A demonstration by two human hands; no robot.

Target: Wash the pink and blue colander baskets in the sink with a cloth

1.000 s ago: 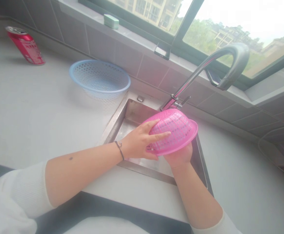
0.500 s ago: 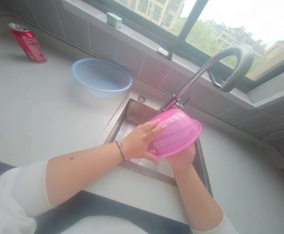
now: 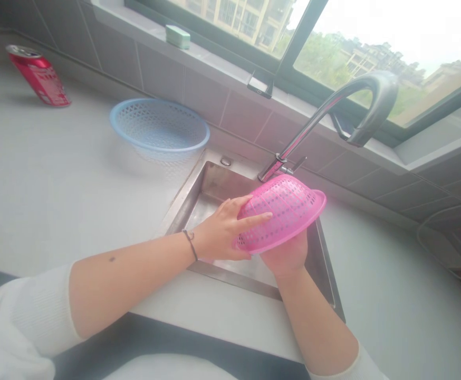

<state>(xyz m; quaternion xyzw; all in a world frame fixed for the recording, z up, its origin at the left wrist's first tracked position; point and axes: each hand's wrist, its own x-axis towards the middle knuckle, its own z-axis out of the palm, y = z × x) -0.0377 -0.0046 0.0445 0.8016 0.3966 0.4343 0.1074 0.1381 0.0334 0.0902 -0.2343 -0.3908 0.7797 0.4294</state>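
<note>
A pink perforated plastic colander [image 3: 280, 214] is tilted over the sink [image 3: 226, 269], its outside toward me and its open side facing down and away. My left hand [image 3: 230, 229] grips its left side, with fingers spread over the perforated wall and the thumb at the rim. From below, my right hand [image 3: 288, 256] reaches up under the rim into the open side and holds the colander. The fingers of that hand are hidden behind the pink wall.
Behind the sink rises a curved chrome faucet [image 3: 325, 105]. On the counter, left of the sink, stand a light blue perforated basket [image 3: 159, 126] and a red can [image 3: 40, 79]. A pale green box [image 3: 177, 37] sits on the window ledge.
My left thumb has closed in against the colander's rim, and the left fingers have shifted on its wall. My right hand has slid slightly left under the rim. The view has shifted a little.
</note>
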